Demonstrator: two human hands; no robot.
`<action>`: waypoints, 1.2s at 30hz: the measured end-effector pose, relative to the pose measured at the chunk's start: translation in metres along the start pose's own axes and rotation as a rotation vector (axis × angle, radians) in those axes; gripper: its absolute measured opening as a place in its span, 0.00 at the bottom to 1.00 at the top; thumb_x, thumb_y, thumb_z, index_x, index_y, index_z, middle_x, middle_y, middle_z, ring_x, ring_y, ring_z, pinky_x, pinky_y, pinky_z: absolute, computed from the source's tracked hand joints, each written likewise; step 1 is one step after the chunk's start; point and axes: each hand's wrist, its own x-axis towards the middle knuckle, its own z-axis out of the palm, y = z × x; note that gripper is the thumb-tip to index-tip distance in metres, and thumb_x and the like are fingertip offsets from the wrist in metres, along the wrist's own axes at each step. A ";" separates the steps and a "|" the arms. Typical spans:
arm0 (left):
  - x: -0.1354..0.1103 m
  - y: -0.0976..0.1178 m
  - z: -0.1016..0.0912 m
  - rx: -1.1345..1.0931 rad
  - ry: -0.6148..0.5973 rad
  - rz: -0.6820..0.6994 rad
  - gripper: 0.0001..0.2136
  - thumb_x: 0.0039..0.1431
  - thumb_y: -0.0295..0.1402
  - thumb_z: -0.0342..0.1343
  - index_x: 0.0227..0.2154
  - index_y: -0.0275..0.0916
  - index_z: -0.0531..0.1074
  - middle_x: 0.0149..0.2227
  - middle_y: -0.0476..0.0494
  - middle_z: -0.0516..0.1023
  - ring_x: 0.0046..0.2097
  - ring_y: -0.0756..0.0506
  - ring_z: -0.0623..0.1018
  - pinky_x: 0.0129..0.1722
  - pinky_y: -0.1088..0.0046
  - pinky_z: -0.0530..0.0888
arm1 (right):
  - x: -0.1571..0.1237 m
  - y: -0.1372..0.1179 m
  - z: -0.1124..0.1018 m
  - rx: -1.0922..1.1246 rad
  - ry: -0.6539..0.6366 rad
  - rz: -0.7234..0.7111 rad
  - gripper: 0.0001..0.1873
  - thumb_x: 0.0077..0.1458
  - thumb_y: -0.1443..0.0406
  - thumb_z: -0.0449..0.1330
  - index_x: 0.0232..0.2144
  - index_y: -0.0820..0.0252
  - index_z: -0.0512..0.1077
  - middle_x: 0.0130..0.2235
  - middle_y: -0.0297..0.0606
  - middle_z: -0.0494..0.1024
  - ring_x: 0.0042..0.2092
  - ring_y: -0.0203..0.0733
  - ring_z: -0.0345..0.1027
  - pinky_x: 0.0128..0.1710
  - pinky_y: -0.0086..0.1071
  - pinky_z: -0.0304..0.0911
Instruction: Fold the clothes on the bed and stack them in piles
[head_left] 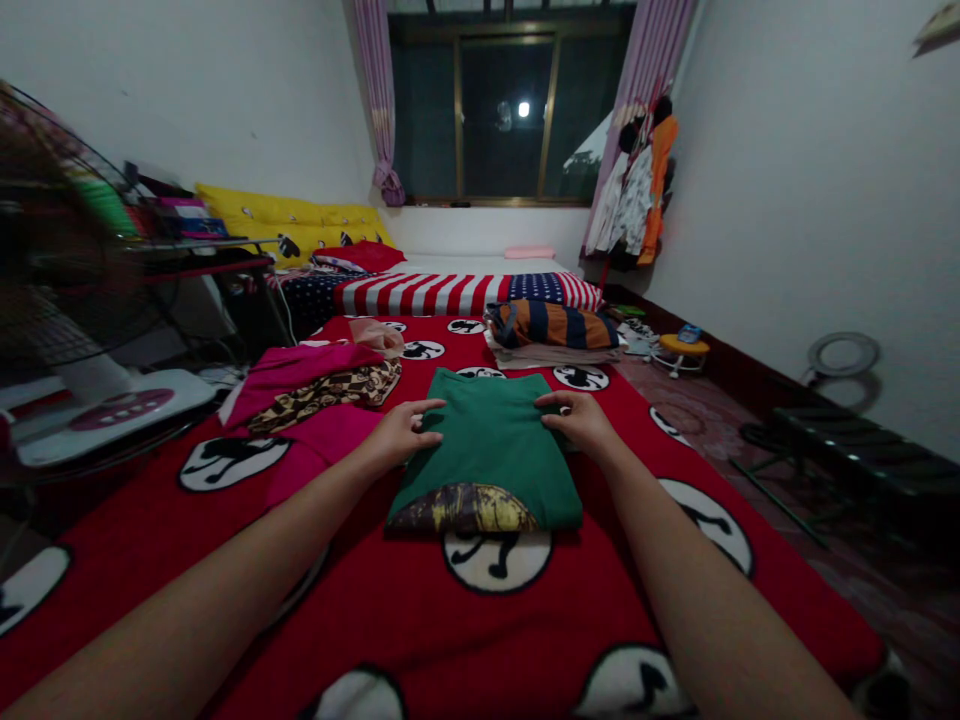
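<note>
Bedroom, red patterned blanket on bed, folded green cloth shirt lengthwise toward twelve o'clock, left hand and right hand fingers flat, spread on its sides.

Under my left hand and right hand the green shirt is soft, matt cloth with a cracked yellow print near its fold. The red blanket beneath looks fleecy. The pink clothes are smooth fabric.
</note>
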 end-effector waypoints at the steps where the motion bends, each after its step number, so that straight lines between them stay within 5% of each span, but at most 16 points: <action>1: -0.005 0.001 0.000 0.072 0.011 0.024 0.33 0.38 0.35 0.66 0.52 0.37 0.72 0.37 0.43 0.75 0.29 0.49 0.71 0.29 0.73 0.70 | 0.002 0.004 0.000 -0.024 0.029 -0.011 0.17 0.42 0.68 0.63 0.39 0.61 0.79 0.30 0.36 0.77 0.30 0.37 0.68 0.30 0.28 0.64; 6: -0.032 0.005 -0.006 0.283 -0.034 0.076 0.27 0.42 0.37 0.63 0.49 0.38 0.75 0.36 0.44 0.74 0.30 0.50 0.68 0.29 0.75 0.66 | 0.000 0.012 -0.001 -0.105 -0.048 -0.083 0.18 0.44 0.62 0.66 0.41 0.59 0.78 0.36 0.38 0.79 0.36 0.42 0.71 0.37 0.33 0.65; 12: -0.035 0.005 -0.018 0.244 -0.240 -0.093 0.23 0.41 0.37 0.63 0.44 0.35 0.77 0.20 0.54 0.63 0.22 0.51 0.63 0.21 0.78 0.60 | -0.003 0.002 0.002 -0.285 -0.057 -0.104 0.17 0.45 0.66 0.65 0.42 0.57 0.78 0.41 0.38 0.80 0.42 0.44 0.72 0.45 0.34 0.64; 15: -0.014 0.008 -0.013 0.157 -0.125 -0.168 0.27 0.42 0.39 0.64 0.48 0.34 0.74 0.23 0.52 0.69 0.23 0.51 0.67 0.21 0.77 0.64 | -0.002 -0.003 0.010 -0.323 0.026 -0.094 0.15 0.49 0.62 0.63 0.40 0.57 0.78 0.42 0.39 0.79 0.45 0.47 0.71 0.48 0.37 0.64; 20: 0.032 0.011 0.010 0.027 0.169 -0.041 0.25 0.49 0.35 0.63 0.51 0.36 0.72 0.39 0.39 0.80 0.38 0.43 0.79 0.37 0.69 0.74 | 0.004 0.002 0.022 -0.270 0.112 -0.140 0.24 0.51 0.61 0.61 0.50 0.62 0.73 0.50 0.46 0.75 0.52 0.49 0.67 0.54 0.41 0.61; 26: 0.056 0.007 0.026 0.166 0.372 0.065 0.24 0.49 0.22 0.57 0.52 0.37 0.72 0.51 0.40 0.75 0.54 0.40 0.73 0.57 0.64 0.67 | 0.014 0.009 0.027 -0.202 0.169 -0.264 0.30 0.53 0.66 0.54 0.60 0.59 0.63 0.59 0.43 0.67 0.61 0.47 0.58 0.62 0.42 0.53; 33: 0.049 0.023 0.028 0.541 0.365 0.126 0.22 0.50 0.24 0.59 0.50 0.42 0.73 0.57 0.37 0.67 0.58 0.32 0.66 0.58 0.53 0.62 | 0.020 0.006 0.031 -0.356 0.193 -0.175 0.31 0.54 0.62 0.56 0.60 0.65 0.62 0.60 0.49 0.63 0.61 0.52 0.57 0.60 0.45 0.56; 36: 0.044 0.037 0.041 0.693 0.317 0.248 0.22 0.55 0.28 0.57 0.54 0.38 0.69 0.61 0.35 0.61 0.60 0.34 0.63 0.60 0.57 0.61 | 0.016 -0.002 0.029 -0.343 0.291 -0.313 0.31 0.56 0.61 0.55 0.61 0.63 0.61 0.63 0.47 0.60 0.63 0.50 0.52 0.62 0.43 0.52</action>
